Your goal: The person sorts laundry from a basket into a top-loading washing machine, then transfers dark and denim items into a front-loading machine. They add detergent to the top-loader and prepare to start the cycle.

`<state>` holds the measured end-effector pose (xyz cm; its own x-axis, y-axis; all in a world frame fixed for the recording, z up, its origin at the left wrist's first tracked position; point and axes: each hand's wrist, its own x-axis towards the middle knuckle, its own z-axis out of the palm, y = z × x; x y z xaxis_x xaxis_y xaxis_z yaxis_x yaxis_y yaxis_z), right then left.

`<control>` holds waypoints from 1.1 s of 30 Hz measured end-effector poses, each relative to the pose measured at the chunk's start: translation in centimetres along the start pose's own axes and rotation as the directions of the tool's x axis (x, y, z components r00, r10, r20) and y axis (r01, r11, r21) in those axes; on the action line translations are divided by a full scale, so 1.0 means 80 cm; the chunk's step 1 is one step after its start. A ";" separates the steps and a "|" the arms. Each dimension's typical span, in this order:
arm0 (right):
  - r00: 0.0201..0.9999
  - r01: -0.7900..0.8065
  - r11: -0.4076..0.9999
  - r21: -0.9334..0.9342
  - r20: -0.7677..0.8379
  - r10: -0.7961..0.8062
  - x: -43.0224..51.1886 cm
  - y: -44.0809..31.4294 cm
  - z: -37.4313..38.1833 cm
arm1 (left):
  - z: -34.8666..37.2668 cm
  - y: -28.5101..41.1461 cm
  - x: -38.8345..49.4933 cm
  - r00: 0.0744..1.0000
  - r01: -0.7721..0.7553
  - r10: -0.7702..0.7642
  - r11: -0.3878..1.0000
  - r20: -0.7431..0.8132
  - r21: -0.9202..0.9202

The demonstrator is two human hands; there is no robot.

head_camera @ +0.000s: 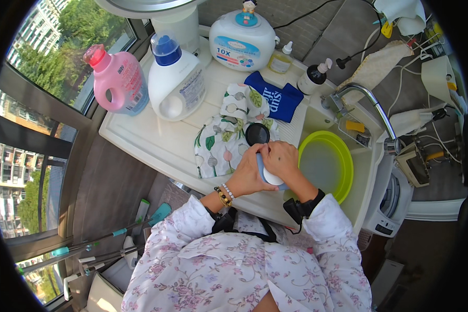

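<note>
My left hand (245, 174) grips a small blue-grey and white object (273, 177) from the left side. Over its upper part my right hand (282, 158) is closed too, and the fingers hide much of its shape. Just beyond my fingertips a round black lid-like piece (257, 134) rests on a white cloth with a vegetable print (222, 150). Partly beside that cloth lies a folded blue cloth bearing white lettering (288, 103). To the right of my hands a lime-green basin (349, 167) sits in the sink, with cloudy water in it.
On the white counter (132, 130) stand a pink bottle (119, 82), a white detergent bottle with a blue cap (175, 82), a large white laundry jug (240, 41), and two pump or dropper bottles. A chrome faucet (378, 105) arches over the sink's right side. Mop handles lean at lower left.
</note>
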<state>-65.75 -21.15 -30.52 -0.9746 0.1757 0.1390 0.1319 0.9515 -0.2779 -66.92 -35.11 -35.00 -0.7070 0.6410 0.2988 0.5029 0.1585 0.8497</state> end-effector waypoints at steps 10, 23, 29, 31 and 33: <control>0.999 -0.043 0.999 0.013 0.028 0.043 0.003 -0.004 -0.004 | -0.003 0.003 0.001 1.000 0.005 -0.005 1.000 0.008 0.004; 0.970 -0.238 0.893 0.381 0.041 0.241 0.008 0.021 0.000 | -0.006 0.005 0.002 1.000 0.008 -0.007 0.998 0.006 -0.069; 0.804 -0.589 0.283 0.757 0.513 0.302 0.020 0.061 -0.048 | -0.015 0.013 0.005 0.998 -0.023 0.023 1.000 0.050 -0.006; 0.865 -0.501 0.448 0.740 0.438 0.244 0.004 0.067 -0.058 | -0.018 0.017 0.008 0.996 -0.053 0.049 0.997 0.076 0.048; 0.854 -0.516 0.482 0.708 0.472 0.220 -0.016 0.071 -0.063 | -0.020 0.022 0.012 0.994 -0.075 0.070 0.995 0.084 0.063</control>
<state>-62.86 -14.70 -27.47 -0.8884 0.2403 -0.3912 0.4381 0.1890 -0.8788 -67.52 -35.44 -32.50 -0.6259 0.7114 0.3195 0.5845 0.1567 0.7961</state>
